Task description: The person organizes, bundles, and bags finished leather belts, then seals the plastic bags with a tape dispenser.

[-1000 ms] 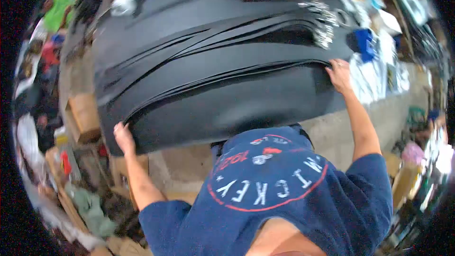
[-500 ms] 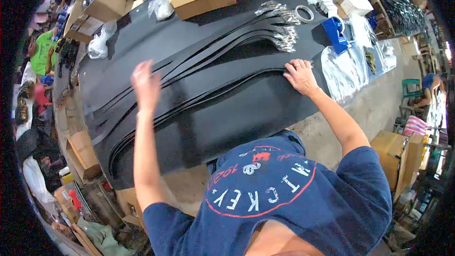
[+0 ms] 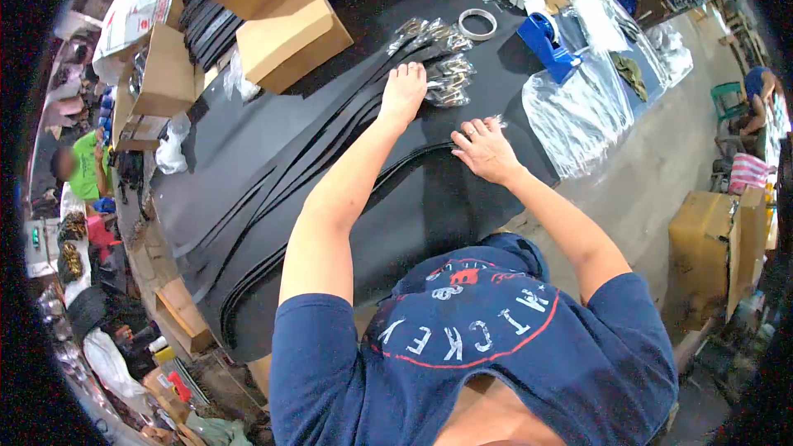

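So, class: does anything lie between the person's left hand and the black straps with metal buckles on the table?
Nothing visible does. The left hand already rests on the black straps, beside their metal buckles. The right hand presses on another strap bundle nearby.

The bench (image 3: 462, 215) is covered in a matt black, smooth sheet. On it lie long black straps (image 3: 330, 144), dull like leather or rubber, ending in shiny metal clasps (image 3: 446, 78). Beyond the clasps sit a glossy blue plastic tape dispenser (image 3: 545, 41) and a plain brown cardboard box (image 3: 289, 33). Right of the dispenser lie clear, crinkled plastic bags (image 3: 578, 116).
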`<state>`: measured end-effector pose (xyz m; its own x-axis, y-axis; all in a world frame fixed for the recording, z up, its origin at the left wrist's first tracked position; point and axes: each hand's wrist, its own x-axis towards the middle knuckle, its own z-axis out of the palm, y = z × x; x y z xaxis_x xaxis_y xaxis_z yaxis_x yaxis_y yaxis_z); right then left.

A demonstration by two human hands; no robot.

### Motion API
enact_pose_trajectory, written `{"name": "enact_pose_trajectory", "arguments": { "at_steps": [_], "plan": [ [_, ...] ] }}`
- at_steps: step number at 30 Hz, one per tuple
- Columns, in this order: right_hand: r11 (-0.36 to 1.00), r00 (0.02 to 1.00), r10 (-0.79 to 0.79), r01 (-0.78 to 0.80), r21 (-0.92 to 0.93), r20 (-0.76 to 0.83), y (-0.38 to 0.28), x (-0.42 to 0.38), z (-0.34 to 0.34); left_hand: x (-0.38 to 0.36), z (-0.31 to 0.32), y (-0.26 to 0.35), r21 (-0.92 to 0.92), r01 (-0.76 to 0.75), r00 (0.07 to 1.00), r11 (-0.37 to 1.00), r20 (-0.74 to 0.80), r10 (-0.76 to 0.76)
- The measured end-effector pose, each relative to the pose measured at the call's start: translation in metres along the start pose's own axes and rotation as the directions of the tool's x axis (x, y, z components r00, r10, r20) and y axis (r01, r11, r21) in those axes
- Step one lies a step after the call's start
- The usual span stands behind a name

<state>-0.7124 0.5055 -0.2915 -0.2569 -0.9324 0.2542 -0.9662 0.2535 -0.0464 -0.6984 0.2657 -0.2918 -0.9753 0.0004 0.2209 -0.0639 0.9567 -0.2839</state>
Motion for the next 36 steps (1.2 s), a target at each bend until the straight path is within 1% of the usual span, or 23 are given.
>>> {"name": "enact_pose_trajectory", "arguments": {
  "at_steps": [1,2,3,4,5,6,8,9,10,11,14,15,17,18,21,23,25,27,29,32,33,34,36],
  "plan": [
    [1.0,1.0,0.01,-0.01,0.008,-0.005,0.001,0.0,0.001,0.001,0.003,0.001,-0.068,0.014,0.994,0.998,0.111,-0.007],
    [1.0,1.0,0.002,-0.002,0.01,-0.008,0.001,0.001,0.001,0.003,-0.002,0.001,-0.215,0.085,0.987,0.973,0.149,-0.053],
    [1.0,1.0,-0.009,0.009,0.011,-0.009,0.002,0.0,0.002,0.008,-0.013,0.0,-0.213,0.079,0.987,0.974,0.157,-0.046],
    [1.0,1.0,-0.004,0.004,0.019,-0.005,0.002,0.0,0.002,0.012,-0.024,-0.002,-0.413,0.084,0.976,0.907,0.218,0.009],
    [0.999,0.999,-0.017,0.018,0.036,-0.028,0.004,0.0,0.003,0.015,-0.03,-0.003,-0.592,0.102,0.961,0.799,0.266,0.074],
    [0.998,0.998,-0.028,0.031,0.051,-0.051,0.005,0.0,0.003,0.017,-0.034,-0.001,-0.593,0.103,0.96,0.799,0.27,0.077],
    [0.998,0.999,-0.025,0.028,0.06,-0.045,0.005,0.0,0.003,0.023,-0.041,0.006,-0.724,0.361,0.863,0.587,0.499,0.084],
    [0.998,0.999,-0.03,0.033,0.062,-0.04,0.005,0.001,0.002,0.025,-0.04,0.01,-0.74,0.491,0.795,0.46,0.596,0.111],
    [0.998,0.999,-0.03,0.032,0.061,-0.039,0.005,0.001,0.001,0.016,-0.015,0.021,-0.644,0.253,0.926,0.722,0.377,0.011],
    [0.998,0.998,-0.037,0.04,0.057,-0.043,0.005,0.002,0.0,0.013,-0.011,0.029,-0.567,0.227,0.923,0.792,0.384,0.01],
    [0.997,0.998,-0.039,0.042,0.059,-0.058,0.006,0.001,-0.002,0.002,-0.003,0.044,-0.586,0.228,0.953,0.777,0.297,-0.056],
    [0.996,0.996,-0.045,0.05,0.068,-0.077,0.007,0.001,-0.002,0.001,-0.002,0.043,-0.592,0.228,0.952,0.773,0.301,-0.05],
    [0.997,0.997,-0.049,0.053,0.06,-0.055,0.007,-0.001,0.001,-0.003,0.001,0.041,-0.629,0.141,0.984,0.764,0.173,-0.039],
    [0.995,0.997,-0.055,0.059,0.074,-0.054,0.008,-0.001,0.001,-0.004,0.001,0.04,-0.764,0.132,0.99,0.632,0.076,-0.116],
    [0.994,0.997,-0.065,0.069,0.089,-0.043,0.011,0.001,0.0,-0.003,-0.009,0.042,-0.745,0.182,0.983,0.641,0.118,-0.143],
    [0.993,0.997,-0.07,0.072,0.097,-0.026,0.013,0.0,-0.001,-0.004,-0.011,0.042,-0.721,0.181,0.983,0.669,0.147,-0.107],
    [0.99,0.995,-0.093,0.096,0.1,-0.036,0.014,-0.001,-0.001,-0.007,-0.006,0.04,-0.741,0.053,0.998,0.67,0.029,-0.047],
    [0.99,0.995,-0.091,0.094,0.109,-0.035,0.014,-0.002,0.001,-0.018,-0.004,0.04,-0.743,0.012,1.0,0.669,0.011,-0.006],
    [0.99,0.996,-0.083,0.088,0.113,-0.041,0.016,-0.001,0.003,-0.028,-0.005,0.037,-0.719,-0.086,0.996,0.689,-0.073,0.048],
    [0.988,0.999,-0.045,0.044,0.145,-0.002,0.013,-0.006,0.006,-0.036,-0.007,0.036,-0.757,-0.047,0.999,0.652,-0.054,0.009],
    [0.988,0.995,-0.057,0.068,0.142,-0.082,0.014,-0.005,0.007,-0.037,-0.008,0.036,-0.774,-0.012,1.0,0.633,-0.028,-0.015],
    [0.986,0.984,-0.069,0.092,0.136,-0.163,0.014,-0.004,0.008,-0.037,-0.01,0.039,-0.793,0.005,0.997,0.61,-0.047,-0.069],
    [0.989,0.989,-0.067,0.083,0.123,-0.133,0.013,0.0,-0.001,-0.036,-0.009,0.04,-0.805,0.032,0.994,0.593,-0.039,-0.106]
  ]
}}
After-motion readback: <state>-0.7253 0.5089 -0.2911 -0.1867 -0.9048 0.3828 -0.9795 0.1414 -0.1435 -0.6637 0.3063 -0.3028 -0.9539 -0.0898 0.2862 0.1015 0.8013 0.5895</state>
